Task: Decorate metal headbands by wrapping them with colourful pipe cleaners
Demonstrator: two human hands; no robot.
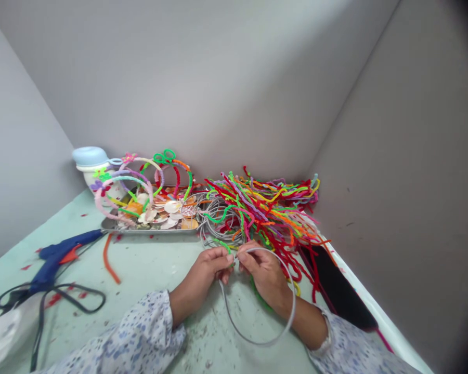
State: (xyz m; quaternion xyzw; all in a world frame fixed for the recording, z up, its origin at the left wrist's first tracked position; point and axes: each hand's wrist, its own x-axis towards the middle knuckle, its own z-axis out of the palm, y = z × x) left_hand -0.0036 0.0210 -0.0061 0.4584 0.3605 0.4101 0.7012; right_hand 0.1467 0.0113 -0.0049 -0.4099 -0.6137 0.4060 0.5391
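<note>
A grey wire hoop (262, 344) hangs in front of me above the table. My right hand (267, 275) is closed, pinching the hoop near its top. Beside it, my left hand (198, 278) is also closed, with a green pipe cleaner (223, 245) between thumb and forefinger where the wire meets the fingers. The fingertips of both hands almost touch. Just beyond them lie coils of grey wire (214, 221) and a large heap of colourful pipe cleaners (265, 205). Whether the green pipe cleaner is wrapped around the wire is hidden by my fingers.
A metal tray (152, 231) holds shells, with several pipe-cleaner-covered hoops (144, 176) over it. A lidded bottle (91, 166) stands behind. To the left lie a blue glue gun (58, 257) with a looping cord and an orange pipe cleaner (109, 262). A dark flat object (339, 291) lies at right.
</note>
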